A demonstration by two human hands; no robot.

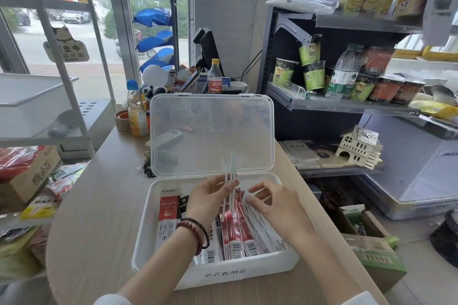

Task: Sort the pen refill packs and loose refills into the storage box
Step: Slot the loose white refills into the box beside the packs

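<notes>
Over the open storage box (158, 250), left hand (210, 197) grip clamped on upright loose refills (231, 182), right hand (273, 202) fingers apart above refill packs (235, 235).

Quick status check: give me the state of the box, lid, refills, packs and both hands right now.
storage box: open, on the table, partly filled.
lid: raised upright behind the box.
loose refills: held upright in the left hand.
refill packs: lying in the box.
left hand: shut on loose refills.
right hand: fingers among white refills in the box, grip unclear.
</notes>
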